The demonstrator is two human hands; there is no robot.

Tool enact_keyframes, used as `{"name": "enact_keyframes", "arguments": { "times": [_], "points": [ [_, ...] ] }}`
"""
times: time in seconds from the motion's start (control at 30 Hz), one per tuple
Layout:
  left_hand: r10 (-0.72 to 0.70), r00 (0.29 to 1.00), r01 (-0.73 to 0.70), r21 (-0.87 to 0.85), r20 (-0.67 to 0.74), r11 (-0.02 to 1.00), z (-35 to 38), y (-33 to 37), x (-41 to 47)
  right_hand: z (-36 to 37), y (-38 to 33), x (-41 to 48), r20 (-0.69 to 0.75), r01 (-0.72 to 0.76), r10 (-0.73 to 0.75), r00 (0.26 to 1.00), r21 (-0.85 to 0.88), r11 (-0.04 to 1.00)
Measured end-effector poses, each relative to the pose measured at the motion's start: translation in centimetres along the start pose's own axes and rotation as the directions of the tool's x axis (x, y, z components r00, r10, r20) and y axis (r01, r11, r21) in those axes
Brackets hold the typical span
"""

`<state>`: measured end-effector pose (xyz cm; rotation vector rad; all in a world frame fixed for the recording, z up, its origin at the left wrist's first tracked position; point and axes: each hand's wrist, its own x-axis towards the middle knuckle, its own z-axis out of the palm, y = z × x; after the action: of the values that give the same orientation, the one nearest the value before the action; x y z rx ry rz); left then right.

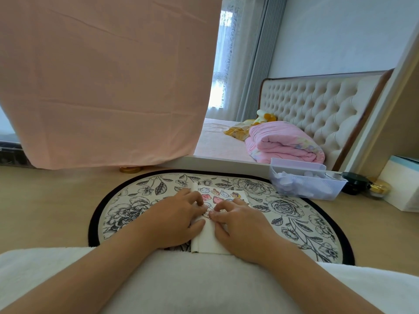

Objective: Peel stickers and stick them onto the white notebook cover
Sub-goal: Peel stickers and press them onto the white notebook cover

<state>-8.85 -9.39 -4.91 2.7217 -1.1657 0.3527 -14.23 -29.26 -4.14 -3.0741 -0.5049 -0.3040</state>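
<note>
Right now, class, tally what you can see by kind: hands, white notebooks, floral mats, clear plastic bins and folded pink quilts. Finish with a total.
Hands: 2, the left hand and the right hand
White notebook: 1
Floral mat: 1
Clear plastic bin: 1
Folded pink quilt: 1
Total: 6

Left hand [179, 219] and right hand [240, 225] meet (fingers curled down).

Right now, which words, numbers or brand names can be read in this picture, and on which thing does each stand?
None can be read.
The white sheet of cartoon-face stickers shows pictures only; any print on the white box with a blue top and the round black jar is too small to tell.
</note>
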Motion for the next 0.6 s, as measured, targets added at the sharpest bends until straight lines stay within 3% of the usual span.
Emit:
{"name": "enact_keyframes", "arguments": {
  "times": [0.23, 0.43, 0.6],
  "points": [
    [0.001, 0.995, -0.007, -0.052, -0.102, 0.999, -0.01, -0.11, 0.01, -0.02, 0.17, -0.10, 0.021, 0.009, -0.009, 1.000, -0.007, 1.000],
    [-0.073, 0.997, 0.067, -0.251, -0.015, 0.966, 0.00, -0.46, -0.35, 0.29, 0.18, 0.54, 0.112, 0.010, -0.010, 0.994, 0.002, 1.000],
    [-0.080, 0.997, 0.078, -0.178, -0.001, 0.981, -0.24, 0.11, -0.31, 0.13, 0.30, 0.46, 0.105, 0.006, -0.009, 0.994, 0.032, 0.999]
  ]
}}
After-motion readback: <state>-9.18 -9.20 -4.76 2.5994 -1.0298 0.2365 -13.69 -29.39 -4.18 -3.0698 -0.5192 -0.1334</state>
